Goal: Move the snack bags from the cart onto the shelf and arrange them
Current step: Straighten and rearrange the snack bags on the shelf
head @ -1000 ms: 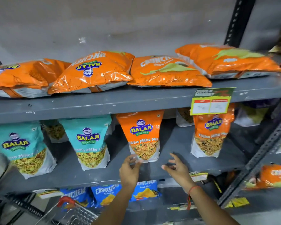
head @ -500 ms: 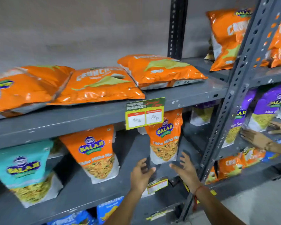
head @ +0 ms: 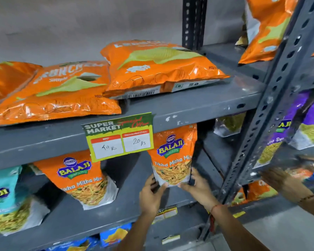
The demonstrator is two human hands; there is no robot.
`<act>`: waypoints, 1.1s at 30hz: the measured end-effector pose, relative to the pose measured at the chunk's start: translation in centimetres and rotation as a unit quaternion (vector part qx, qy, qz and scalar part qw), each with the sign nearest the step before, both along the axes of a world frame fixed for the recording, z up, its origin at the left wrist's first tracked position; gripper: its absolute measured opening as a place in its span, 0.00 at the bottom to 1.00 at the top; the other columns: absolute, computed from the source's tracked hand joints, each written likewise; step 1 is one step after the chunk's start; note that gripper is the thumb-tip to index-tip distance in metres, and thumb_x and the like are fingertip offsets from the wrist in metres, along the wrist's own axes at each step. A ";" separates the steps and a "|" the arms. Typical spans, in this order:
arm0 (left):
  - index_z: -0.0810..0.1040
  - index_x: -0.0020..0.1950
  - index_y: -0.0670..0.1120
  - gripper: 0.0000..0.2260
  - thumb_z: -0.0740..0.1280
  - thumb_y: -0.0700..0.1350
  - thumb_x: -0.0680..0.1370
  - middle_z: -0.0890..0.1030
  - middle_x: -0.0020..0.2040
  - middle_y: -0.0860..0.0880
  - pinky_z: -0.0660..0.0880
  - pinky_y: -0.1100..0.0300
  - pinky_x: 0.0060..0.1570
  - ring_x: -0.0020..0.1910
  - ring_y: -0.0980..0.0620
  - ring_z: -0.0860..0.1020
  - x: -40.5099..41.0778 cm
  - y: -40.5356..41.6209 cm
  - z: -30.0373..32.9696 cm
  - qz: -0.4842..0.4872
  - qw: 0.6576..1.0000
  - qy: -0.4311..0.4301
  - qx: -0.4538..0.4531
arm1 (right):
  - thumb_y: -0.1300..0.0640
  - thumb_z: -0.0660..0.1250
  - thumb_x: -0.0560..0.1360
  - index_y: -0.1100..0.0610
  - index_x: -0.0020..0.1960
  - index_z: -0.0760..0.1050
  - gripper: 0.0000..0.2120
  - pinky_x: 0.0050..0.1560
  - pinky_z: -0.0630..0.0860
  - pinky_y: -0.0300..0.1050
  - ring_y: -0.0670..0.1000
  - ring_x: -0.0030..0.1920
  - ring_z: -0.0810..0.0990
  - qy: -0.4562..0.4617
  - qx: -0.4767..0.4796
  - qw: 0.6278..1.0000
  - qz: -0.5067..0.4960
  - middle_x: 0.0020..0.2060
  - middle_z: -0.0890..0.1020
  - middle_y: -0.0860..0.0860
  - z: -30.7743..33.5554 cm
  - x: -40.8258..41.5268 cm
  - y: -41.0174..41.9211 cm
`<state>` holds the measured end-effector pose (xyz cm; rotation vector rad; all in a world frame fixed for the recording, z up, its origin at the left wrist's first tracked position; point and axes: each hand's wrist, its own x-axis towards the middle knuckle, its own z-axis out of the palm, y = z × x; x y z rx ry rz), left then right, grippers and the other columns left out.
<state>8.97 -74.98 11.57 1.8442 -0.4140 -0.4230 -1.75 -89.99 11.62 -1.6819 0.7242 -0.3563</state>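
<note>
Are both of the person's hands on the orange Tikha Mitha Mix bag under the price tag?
Yes, the left hand and right hand grip the lower corners of the upright orange bag on the middle shelf.

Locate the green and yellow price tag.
In the head view, the price tag hangs from the front edge of the upper shelf, centre frame, below the flat Crunchem bags and left of the Tikha Mitha Mix pouch held by both hands.

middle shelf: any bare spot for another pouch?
Yes: bare shelf between the left orange pouch and the held pouch; more right of it, toward the upright. Far left is crowded around the teal pouch.
</note>
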 end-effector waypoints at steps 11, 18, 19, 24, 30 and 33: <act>0.69 0.72 0.47 0.31 0.74 0.49 0.71 0.77 0.62 0.49 0.75 0.56 0.61 0.60 0.52 0.78 -0.7 7.2 1.4 0.018 0.998 0.038 -0.043 | 0.64 0.78 0.63 0.56 0.75 0.52 0.49 0.68 0.67 0.55 0.56 0.71 0.65 -0.057 0.011 0.970 -0.237 0.73 0.65 0.57 -0.7 1.1 4.9; 0.78 0.62 0.48 0.20 0.75 0.44 0.71 0.83 0.52 0.49 0.75 0.68 0.52 0.50 0.60 0.82 0.9 26.0 4.2 0.133 0.988 -0.015 -0.078 | 0.64 0.76 0.65 0.67 0.65 0.67 0.33 0.63 0.69 0.62 0.67 0.59 0.73 -0.081 -0.066 0.927 -0.361 0.58 0.74 0.69 1.8 4.0 22.2; 0.78 0.62 0.48 0.20 0.75 0.45 0.71 0.83 0.53 0.49 0.76 0.63 0.54 0.51 0.55 0.82 1.4 29.1 4.9 0.152 0.985 -0.019 -0.077 | 0.65 0.76 0.65 0.67 0.64 0.68 0.31 0.61 0.69 0.61 0.66 0.58 0.73 -0.088 -0.068 0.933 -0.342 0.57 0.75 0.69 2.5 5.0 25.3; 0.77 0.61 0.45 0.20 0.75 0.46 0.71 0.83 0.56 0.47 0.76 0.54 0.57 0.50 0.53 0.81 5.7 43.5 8.2 0.252 0.965 -0.042 -0.059 | 0.67 0.74 0.67 0.64 0.59 0.74 0.22 0.49 0.73 0.46 0.61 0.50 0.77 -0.135 -0.060 0.979 -0.140 0.51 0.79 0.64 4.8 11.1 39.6; 0.74 0.66 0.43 0.24 0.74 0.46 0.72 0.79 0.55 0.46 0.74 0.54 0.55 0.51 0.50 0.78 13.1 53.9 8.4 0.339 0.939 -0.043 -0.025 | 0.63 0.74 0.68 0.53 0.56 0.74 0.19 0.47 0.70 0.28 0.50 0.47 0.77 -0.108 -0.059 0.982 0.145 0.46 0.79 0.50 5.2 18.7 50.6; 0.72 0.68 0.41 0.26 0.74 0.42 0.72 0.79 0.56 0.42 0.74 0.61 0.50 0.51 0.47 0.79 17.5 56.7 6.7 0.363 0.932 -0.020 -0.016 | 0.64 0.73 0.68 0.56 0.58 0.74 0.20 0.50 0.72 0.31 0.52 0.52 0.78 -0.070 -0.057 0.967 0.237 0.52 0.79 0.52 4.4 23.9 53.2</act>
